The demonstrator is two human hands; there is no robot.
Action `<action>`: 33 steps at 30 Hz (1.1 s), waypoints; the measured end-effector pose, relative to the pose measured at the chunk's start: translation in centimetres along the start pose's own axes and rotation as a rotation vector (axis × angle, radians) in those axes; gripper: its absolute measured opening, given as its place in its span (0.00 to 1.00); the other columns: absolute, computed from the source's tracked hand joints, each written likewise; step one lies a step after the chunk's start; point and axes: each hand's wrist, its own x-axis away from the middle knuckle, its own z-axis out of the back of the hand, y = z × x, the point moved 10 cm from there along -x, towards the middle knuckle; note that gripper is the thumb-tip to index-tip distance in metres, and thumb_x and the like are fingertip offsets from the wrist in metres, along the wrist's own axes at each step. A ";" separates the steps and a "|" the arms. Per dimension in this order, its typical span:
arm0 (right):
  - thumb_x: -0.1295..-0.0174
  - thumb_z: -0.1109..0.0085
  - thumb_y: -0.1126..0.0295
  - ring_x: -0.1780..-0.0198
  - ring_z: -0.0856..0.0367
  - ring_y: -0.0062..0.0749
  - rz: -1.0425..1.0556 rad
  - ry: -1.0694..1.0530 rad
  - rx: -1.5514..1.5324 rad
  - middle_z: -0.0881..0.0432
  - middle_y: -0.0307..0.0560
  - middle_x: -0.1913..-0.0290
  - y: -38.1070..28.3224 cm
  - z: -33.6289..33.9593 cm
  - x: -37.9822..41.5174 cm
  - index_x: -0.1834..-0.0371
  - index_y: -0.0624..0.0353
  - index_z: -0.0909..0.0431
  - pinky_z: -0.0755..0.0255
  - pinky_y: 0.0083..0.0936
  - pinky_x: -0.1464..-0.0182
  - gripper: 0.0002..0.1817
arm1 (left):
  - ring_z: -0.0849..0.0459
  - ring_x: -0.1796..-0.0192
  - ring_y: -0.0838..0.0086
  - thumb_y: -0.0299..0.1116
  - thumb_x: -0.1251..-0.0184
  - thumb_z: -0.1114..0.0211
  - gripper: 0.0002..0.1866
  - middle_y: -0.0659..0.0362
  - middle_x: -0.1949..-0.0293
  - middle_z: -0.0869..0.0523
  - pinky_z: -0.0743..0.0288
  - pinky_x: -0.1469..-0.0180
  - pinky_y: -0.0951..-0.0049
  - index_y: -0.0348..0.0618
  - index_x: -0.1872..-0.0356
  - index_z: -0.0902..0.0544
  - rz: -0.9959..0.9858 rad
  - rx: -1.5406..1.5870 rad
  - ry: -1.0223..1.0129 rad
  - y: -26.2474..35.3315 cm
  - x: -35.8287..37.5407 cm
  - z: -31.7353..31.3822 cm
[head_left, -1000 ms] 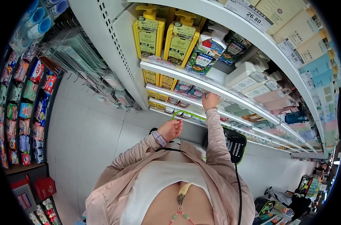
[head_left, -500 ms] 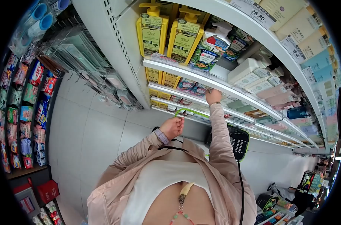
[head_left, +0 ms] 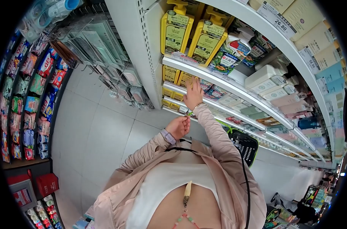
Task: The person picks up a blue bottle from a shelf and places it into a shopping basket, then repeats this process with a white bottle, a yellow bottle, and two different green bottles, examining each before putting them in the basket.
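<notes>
My left hand (head_left: 178,128), with a pale watch strap at the wrist, is closed around the green handle of a black shopping basket (head_left: 245,148); my right forearm hides most of that handle. My right hand (head_left: 193,94) reaches to the second shelf, fingers stretched out and holding nothing. Its fingertips overlap the yellow pump bottles (head_left: 184,78) there. Blue-and-red patterned packages (head_left: 215,92) stand just right of the hand. On the shelf above are larger yellow pump bottles (head_left: 207,42) and a green-and-white pump bottle (head_left: 227,53).
White shelf edges (head_left: 227,82) run away to the right, with white bottles (head_left: 267,78) and pale boxes behind them. Flat packs hang on hooks (head_left: 101,45) at the left. A rack of colourful bags (head_left: 38,84) stands beyond the tiled floor (head_left: 93,126). A dark-clothed person (head_left: 305,212) is at lower right.
My right hand has moved left along the shelf, from the patterned packages to the yellow bottles, and its fingers have straightened. My left hand stays closed on the basket handle. The view has shifted slightly.
</notes>
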 end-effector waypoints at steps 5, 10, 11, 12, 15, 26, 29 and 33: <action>0.59 0.44 0.72 0.36 0.53 0.49 0.065 -0.033 -0.070 0.50 0.57 0.38 -2.3 -1.3 -0.8 0.42 0.54 0.42 0.50 0.44 0.44 0.35 | 0.26 0.69 0.80 0.30 0.42 0.50 0.05 0.68 0.73 0.24 0.32 0.66 0.79 0.47 0.66 0.27 -0.038 0.012 -0.003 1.4 0.2 0.5; 0.59 0.45 0.72 0.37 0.51 0.49 0.108 -0.012 -0.069 0.47 0.58 0.39 -3.8 -1.6 -4.1 0.43 0.57 0.42 0.50 0.43 0.43 0.34 | 0.26 0.70 0.80 0.30 0.43 0.49 0.05 0.67 0.73 0.24 0.32 0.66 0.79 0.46 0.66 0.27 0.002 -0.020 0.020 1.6 0.1 0.5; 0.59 0.45 0.72 0.37 0.51 0.49 0.098 -0.008 -0.072 0.47 0.58 0.39 -3.7 -1.5 -5.0 0.43 0.57 0.42 0.50 0.43 0.43 0.34 | 0.26 0.70 0.80 0.29 0.44 0.48 0.05 0.67 0.73 0.24 0.32 0.66 0.79 0.46 0.66 0.27 0.033 -0.035 -0.006 1.2 -0.3 0.4; 0.58 0.46 0.72 0.39 0.45 0.49 0.115 0.036 -0.011 0.41 0.58 0.43 -3.8 -1.2 -5.8 0.45 0.58 0.40 0.48 0.43 0.44 0.31 | 0.26 0.70 0.80 0.29 0.44 0.48 0.05 0.67 0.73 0.24 0.32 0.66 0.80 0.46 0.66 0.27 0.063 -0.050 -0.031 0.9 -0.4 0.1; 0.56 0.48 0.72 0.44 0.37 0.49 0.095 0.066 0.078 0.33 0.58 0.48 -3.7 -1.5 -7.8 0.48 0.60 0.36 0.44 0.42 0.44 0.26 | 0.26 0.70 0.80 0.28 0.45 0.48 0.05 0.67 0.74 0.24 0.32 0.66 0.80 0.46 0.66 0.27 0.117 -0.046 -0.021 0.7 -0.5 0.3; 0.50 0.51 0.65 0.53 0.28 0.49 -0.177 -0.176 -0.010 0.27 0.60 0.55 -1.4 -7.0 -11.8 0.56 0.66 0.29 0.35 0.35 0.51 0.19 | 0.26 0.69 0.81 0.27 0.45 0.48 0.06 0.67 0.73 0.24 0.31 0.65 0.80 0.45 0.66 0.27 0.133 -0.008 0.043 3.3 0.0 2.0; 0.49 0.54 0.65 0.53 0.28 0.49 -0.267 -0.151 -0.149 0.27 0.57 0.53 -0.5 -8.6 -12.9 0.54 0.62 0.29 0.34 0.36 0.51 0.19 | 0.25 0.69 0.81 0.27 0.45 0.48 0.05 0.67 0.73 0.23 0.31 0.64 0.80 0.45 0.67 0.26 0.136 0.012 0.033 3.8 0.6 2.2; 0.50 0.52 0.65 0.51 0.30 0.50 -0.332 -0.068 -0.150 0.27 0.56 0.52 0.1 -8.0 -13.0 0.53 0.58 0.29 0.35 0.35 0.49 0.20 | 0.24 0.68 0.81 0.27 0.44 0.48 0.04 0.67 0.73 0.23 0.31 0.64 0.80 0.44 0.67 0.26 0.069 0.076 0.022 4.8 0.7 3.0</action>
